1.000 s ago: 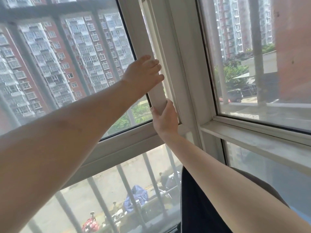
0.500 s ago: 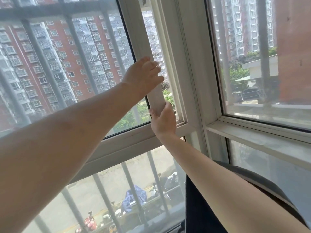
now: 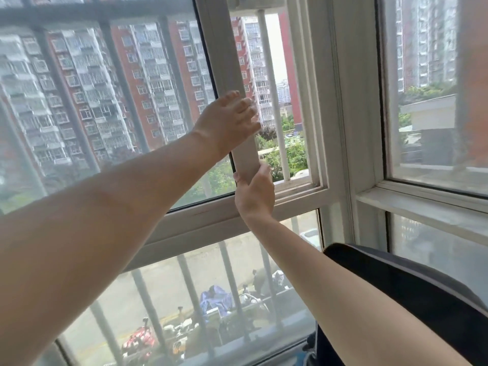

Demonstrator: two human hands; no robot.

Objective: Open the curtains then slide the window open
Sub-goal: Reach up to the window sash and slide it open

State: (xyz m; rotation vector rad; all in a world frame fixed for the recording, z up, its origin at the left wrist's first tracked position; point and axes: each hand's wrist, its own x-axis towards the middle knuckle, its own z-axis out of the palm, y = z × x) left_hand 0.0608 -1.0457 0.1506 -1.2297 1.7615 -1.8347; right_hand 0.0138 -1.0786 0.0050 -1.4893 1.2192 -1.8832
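Note:
The sliding window sash [image 3: 224,62] has a white frame and a large glass pane, and it stands slid partly to the left. An open gap shows between its right edge and the fixed white window frame [image 3: 324,101]. My left hand [image 3: 229,122] lies flat on the sash's vertical stile, fingers spread and pointing right. Lower on the same stile, my right hand [image 3: 254,191] grips its edge from below. No curtain is in view.
White security bars [image 3: 272,96] run outside the gap and behind the glass. A second fixed window [image 3: 433,88] stands at the right with a white sill [image 3: 422,207]. A dark sleeve [image 3: 412,294] covers my right upper arm. Lower panes [image 3: 200,299] show the street below.
The sash has slid left with both hands on it, and the gap at its right edge has grown from a sliver to a wide opening.

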